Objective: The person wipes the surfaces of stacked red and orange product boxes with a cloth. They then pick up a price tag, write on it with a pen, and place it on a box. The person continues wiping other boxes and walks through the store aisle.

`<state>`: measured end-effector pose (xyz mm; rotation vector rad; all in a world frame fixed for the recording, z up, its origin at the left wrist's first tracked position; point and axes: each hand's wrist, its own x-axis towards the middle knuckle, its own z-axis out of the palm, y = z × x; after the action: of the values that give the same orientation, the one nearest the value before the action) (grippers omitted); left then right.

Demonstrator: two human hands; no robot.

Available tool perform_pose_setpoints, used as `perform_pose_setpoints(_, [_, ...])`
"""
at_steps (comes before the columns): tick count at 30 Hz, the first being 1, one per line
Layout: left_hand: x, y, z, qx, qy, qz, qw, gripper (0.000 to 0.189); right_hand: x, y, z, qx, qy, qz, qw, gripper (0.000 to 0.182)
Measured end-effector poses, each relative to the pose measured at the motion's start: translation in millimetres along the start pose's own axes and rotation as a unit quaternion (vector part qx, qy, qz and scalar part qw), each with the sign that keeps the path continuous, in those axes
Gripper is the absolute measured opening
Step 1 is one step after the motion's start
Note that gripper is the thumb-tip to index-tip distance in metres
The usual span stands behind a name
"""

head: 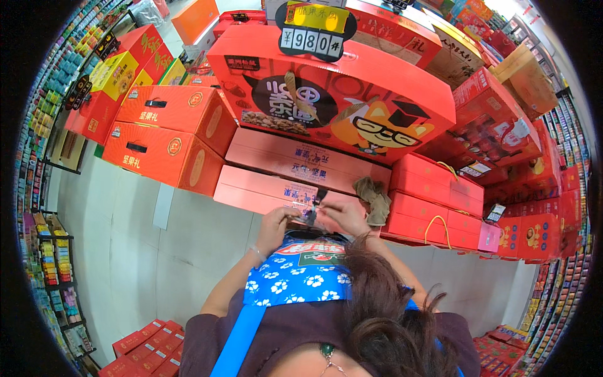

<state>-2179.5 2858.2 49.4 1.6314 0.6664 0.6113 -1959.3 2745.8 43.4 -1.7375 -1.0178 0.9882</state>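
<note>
My left hand [274, 229] and my right hand [345, 217] are raised close together before my blue flowered apron [297, 282]. Between them is a small dark and shiny object [311, 212], too small to name; its upper end is black. The fingers of my left hand pinch its left side or a clear piece joined to it. My right fingertips are at its right side, and whether they grip it is unclear. Behind the hands lie pink cartons [254, 188] with printed writing. A crumpled olive-brown cloth [375, 200] rests on their right end.
A large red gift box [395, 89] with a cartoon fox stands on the pink cartons, a price sign [314, 30] at its top. Orange-red boxes [160, 153] are stacked left, red boxes with yellow cords [424, 217] right. Stocked shelves [54, 254] line the far left; grey floor [188, 245] shows between.
</note>
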Motion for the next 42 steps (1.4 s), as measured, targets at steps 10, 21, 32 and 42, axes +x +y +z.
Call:
perform_pose_setpoints(10, [120,-44,-6,0.086,0.074,0.002,0.994,0.016,-40,-6,-89,-0.511,0.126,-0.089,0.846,0.054])
perform_pose_setpoints(21, [132,-62,-25,0.204,0.132,0.013,0.97,0.048,-32,8,-72,-0.497,0.101,-0.077,0.859,0.063])
perform_pose_setpoints(32, [-12,-104,-75,-0.294,0.375,-0.27,0.837,0.062,-56,47,-36,-0.504,0.124,-0.141,0.843,0.048])
perform_pose_setpoints(42, [8,-132,-81,-0.389,0.269,-0.214,0.855,0.037,-52,57,-30,-0.523,0.218,-0.166,0.807,0.04])
